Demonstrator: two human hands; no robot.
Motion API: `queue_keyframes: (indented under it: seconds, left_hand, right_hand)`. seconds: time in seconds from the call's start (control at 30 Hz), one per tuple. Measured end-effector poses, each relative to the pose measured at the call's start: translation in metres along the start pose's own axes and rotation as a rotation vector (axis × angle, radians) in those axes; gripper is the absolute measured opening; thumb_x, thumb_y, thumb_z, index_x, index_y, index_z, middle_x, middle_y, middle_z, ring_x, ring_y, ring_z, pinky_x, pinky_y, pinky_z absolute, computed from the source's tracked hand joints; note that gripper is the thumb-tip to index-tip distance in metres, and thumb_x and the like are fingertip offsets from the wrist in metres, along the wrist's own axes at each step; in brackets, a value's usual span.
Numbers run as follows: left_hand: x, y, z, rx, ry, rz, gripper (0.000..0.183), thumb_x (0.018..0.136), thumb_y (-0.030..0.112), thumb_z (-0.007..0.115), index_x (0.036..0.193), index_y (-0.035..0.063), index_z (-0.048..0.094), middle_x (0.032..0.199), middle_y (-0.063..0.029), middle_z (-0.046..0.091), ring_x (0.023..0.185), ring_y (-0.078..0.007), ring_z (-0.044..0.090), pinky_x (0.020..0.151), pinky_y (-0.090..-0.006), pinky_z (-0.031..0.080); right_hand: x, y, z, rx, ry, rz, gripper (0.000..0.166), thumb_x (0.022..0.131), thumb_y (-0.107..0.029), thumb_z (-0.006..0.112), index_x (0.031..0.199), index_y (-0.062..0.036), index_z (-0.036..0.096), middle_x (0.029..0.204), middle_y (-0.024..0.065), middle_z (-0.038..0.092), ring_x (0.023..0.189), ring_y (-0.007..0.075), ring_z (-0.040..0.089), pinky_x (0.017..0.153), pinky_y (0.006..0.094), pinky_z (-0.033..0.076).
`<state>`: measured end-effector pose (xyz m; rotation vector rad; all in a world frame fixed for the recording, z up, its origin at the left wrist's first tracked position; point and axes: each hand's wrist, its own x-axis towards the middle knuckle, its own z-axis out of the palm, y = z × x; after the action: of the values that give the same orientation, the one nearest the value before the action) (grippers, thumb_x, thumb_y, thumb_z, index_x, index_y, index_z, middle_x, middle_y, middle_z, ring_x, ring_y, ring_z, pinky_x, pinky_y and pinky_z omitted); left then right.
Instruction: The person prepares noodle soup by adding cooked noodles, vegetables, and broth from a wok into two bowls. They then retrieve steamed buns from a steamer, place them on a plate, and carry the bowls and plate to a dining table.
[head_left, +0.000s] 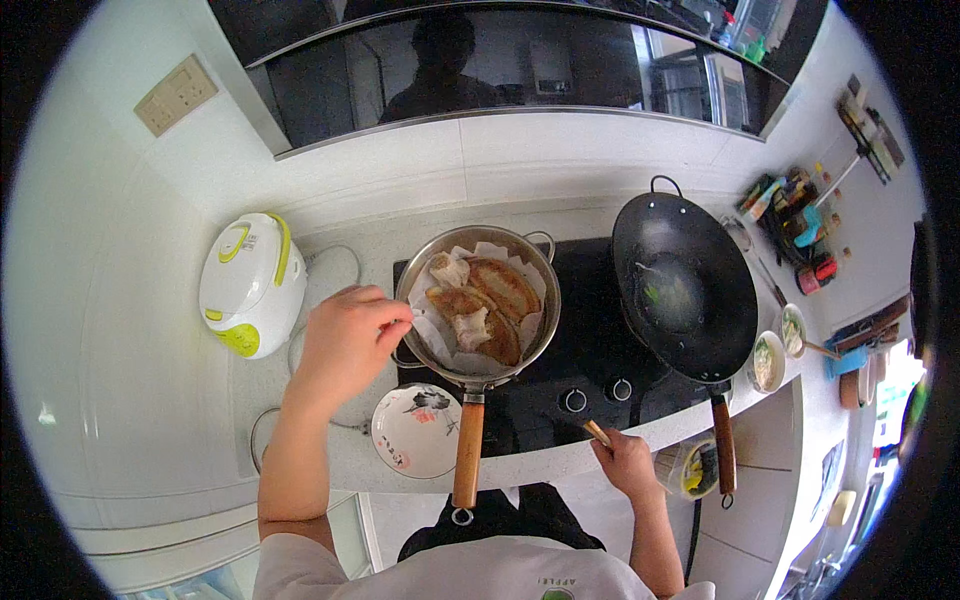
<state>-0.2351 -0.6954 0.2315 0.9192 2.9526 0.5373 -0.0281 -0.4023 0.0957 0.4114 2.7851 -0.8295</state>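
Observation:
A stainless-steel pot (553, 315) with a wooden handle (469, 450) stands on the black cooktop (592, 315). White paper (531, 336) lines it under browned, flat pieces of food (502, 285) and two pale, crumpled-looking pieces (472, 330). At the pot's left rim, my left hand (352, 337) pinches a whitish edge that looks like the paper liner. My right hand (628, 461) grips a wooden stick-like utensil (597, 433) in front of the cooktop knobs; its lower part is hidden in the fist.
A black wok (690, 300) sits on the right. Past it are two small bowls of food (765, 361). A decorated plate (414, 442) lies by the pot's handle. A white-and-green rice cooker (251, 285) stands at left. Bottles (802, 217) crowd the right wall.

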Motion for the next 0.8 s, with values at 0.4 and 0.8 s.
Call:
queue_keyframes:
  seconds: [0.4,0.8]
  left_hand:
    - [0.031,-0.023,0.044,0.135,-0.100,-0.093,0.014,0.073,0.017,0.060,0.085,0.0105,0.060,0.077,-0.0078,0.057,0.073,-0.0247,0.056,0.061,-0.0359,0.045]
    - [-0.064,-0.056,0.116,-0.963,0.170,-0.753,0.029,0.079,0.028,0.059,0.074,-0.0002,0.059,0.057,0.0023,0.050,0.055,-0.0064,0.043,0.051,-0.0213,0.035]
  right_hand:
    - [0.002,-0.008,0.002,0.044,0.025,0.008,0.019,0.078,-0.023,0.056,0.075,-0.0048,0.053,0.061,0.0171,0.056,0.058,0.0353,0.055,0.051,0.0430,0.043]
    - [0.025,-0.009,0.000,0.068,0.122,-0.043,0.020,0.077,-0.021,0.057,0.070,-0.0032,0.050,0.059,0.0182,0.054,0.056,0.0369,0.053,0.048,0.0427,0.041]
